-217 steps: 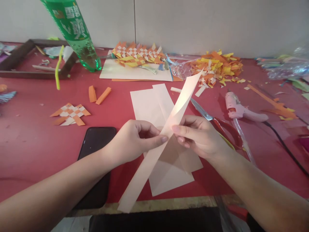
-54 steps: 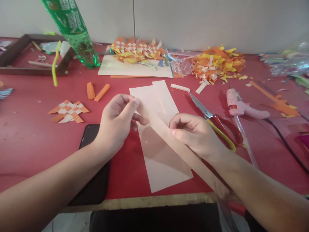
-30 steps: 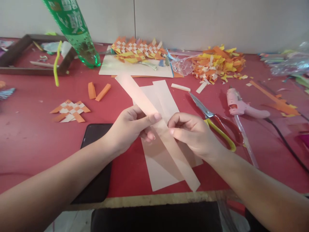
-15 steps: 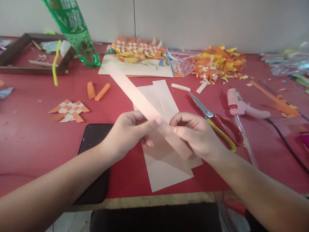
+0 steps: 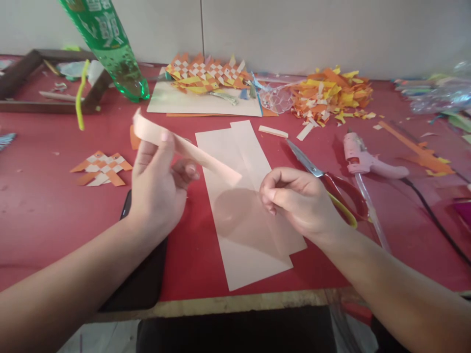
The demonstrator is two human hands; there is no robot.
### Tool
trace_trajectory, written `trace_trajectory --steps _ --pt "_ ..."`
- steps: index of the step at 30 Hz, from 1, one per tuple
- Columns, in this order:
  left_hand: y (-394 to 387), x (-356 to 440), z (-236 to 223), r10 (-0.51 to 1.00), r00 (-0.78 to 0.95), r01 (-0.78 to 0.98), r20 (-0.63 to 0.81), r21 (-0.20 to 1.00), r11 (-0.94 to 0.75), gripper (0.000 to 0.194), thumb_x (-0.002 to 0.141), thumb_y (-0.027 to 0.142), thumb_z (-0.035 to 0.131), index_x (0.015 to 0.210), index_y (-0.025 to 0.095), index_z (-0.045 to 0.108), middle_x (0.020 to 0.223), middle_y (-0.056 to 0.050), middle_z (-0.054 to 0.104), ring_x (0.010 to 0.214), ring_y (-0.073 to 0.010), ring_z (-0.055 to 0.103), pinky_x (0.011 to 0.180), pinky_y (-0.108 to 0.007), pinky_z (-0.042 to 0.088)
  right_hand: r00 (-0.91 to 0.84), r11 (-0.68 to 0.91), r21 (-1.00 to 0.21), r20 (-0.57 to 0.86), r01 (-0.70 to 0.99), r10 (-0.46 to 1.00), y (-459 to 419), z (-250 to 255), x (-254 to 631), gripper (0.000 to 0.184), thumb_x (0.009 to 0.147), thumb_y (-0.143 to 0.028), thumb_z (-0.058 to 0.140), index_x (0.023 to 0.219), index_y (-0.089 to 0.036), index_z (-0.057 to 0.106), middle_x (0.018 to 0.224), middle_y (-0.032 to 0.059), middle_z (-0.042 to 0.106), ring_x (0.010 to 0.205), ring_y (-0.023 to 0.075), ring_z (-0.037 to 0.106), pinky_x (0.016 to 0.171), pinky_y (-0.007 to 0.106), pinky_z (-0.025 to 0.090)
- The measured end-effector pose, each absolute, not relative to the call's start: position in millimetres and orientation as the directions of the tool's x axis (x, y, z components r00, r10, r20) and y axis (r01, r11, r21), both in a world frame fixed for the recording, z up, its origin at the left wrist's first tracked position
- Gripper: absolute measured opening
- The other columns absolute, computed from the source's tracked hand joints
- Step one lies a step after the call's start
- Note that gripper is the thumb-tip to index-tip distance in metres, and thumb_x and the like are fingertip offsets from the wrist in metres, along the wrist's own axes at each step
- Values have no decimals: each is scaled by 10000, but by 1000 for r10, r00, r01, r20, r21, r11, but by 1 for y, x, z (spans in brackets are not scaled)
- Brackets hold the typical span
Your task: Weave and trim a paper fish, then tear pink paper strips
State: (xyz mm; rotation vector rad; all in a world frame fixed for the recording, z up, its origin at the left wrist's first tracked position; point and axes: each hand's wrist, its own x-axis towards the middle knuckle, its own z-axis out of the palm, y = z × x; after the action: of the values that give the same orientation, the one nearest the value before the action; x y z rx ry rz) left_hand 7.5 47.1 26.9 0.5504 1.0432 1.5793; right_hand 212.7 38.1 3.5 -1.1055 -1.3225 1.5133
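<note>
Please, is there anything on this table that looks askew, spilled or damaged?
Nothing looks clearly spilled or damaged. The pale rectangular paper sheets lie askew, overlapping with edges not aligned. Small paper bits lie loose beside the heap of orange and yellow paper scraps. The green plastic bottle appears tilted, though the lens may cause that.

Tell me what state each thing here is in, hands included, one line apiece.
Paper strip: held up, one end curled.
Left hand: pinching the strip.
Right hand: thumb and fingers together, apart from the strip.
Pale sheets: overlapping, lying down.
Scissors: lying down, blades look closed.
Glue gun: lying on its side.
Phone: lying flat, visible screen dark.
Bottle: standing, top out of view.
Woven piece: lying flat.
Paper scraps: loosely heaped.
</note>
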Motion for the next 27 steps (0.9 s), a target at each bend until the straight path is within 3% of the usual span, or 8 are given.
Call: trace_trajectory --steps 2,6,9,12,15,19,23,27 --pt "46 9 27 937 -292 -553 -192 833 -2 199 894 172 633 729 227 537 598 96 538 470 -42 508 466 -173 443 -235 -126 -990 -107 -64 966 40 5 213 138 756 -115 573 642 -192 579 582 -26 566 514 94 501 487 243 385" --pt "35 14 23 937 244 -346 -250 880 325 198 916 297 608 749 193 592 559 46 617 413 -68 572 427 -169 462 -242 -162 -980 -130 -116 962 42 6 211 217 870 -302 547 709 -189 638 644 13 594 560 119 549 516 264 442" --pt "29 16 23 587 693 15 -418 823 568 271 946 364 553 768 169 613 586 -12 672 460 -115 653 405 -165 464 -293 -167 -979 -127 -115 948 41 3 208 334 898 -501 546 750 -214 631 671 15 581 601 139 556 572 290 485" --pt "28 14 24 358 811 198 -463 792 577 260 939 402 559 852 169 634 702 -45 715 521 -128 684 398 -159 459 -223 -183 -983 -175 -17 959 38 0 208 323 872 -515 604 719 -232 582 648 -8 525 576 128 515 541 274 454" --pt "31 13 24 480 761 132 -436 829 544 288 887 443 630 1002 179 649 884 -66 730 556 -121 687 425 -171 493 -175 -197 -979 -204 59 963 36 3 210 350 859 -453 624 628 -221 500 579 -29 431 502 103 408 446 246 332" --pt "35 14 19 819 428 -111 -382 877 467 312 817 441 721 972 188 624 730 22 650 472 -77 610 442 -165 500 -278 -183 -979 -203 95 939 34 11 214 380 802 -266 573 508 -199 341 523 -39 286 466 85 258 436 265 206" --pt "38 13 15 959 160 -279 -234 921 271 187 834 358 723 846 192 636 651 67 577 415 -27 505 488 -159 502 -406 -160 -977 -204 139 891 33 14 215 336 760 -221 522 477 -196 343 521 -34 285 477 91 282 459 280 204" --pt "37 11 15 970 100 -287 -220 927 240 155 785 307 773 759 199 664 694 52 653 503 -45 595 554 -157 530 -433 -102 -981 -166 166 886 34 14 213 330 835 -293 545 533 -196 454 542 -40 358 502 92 324 478 269 245"
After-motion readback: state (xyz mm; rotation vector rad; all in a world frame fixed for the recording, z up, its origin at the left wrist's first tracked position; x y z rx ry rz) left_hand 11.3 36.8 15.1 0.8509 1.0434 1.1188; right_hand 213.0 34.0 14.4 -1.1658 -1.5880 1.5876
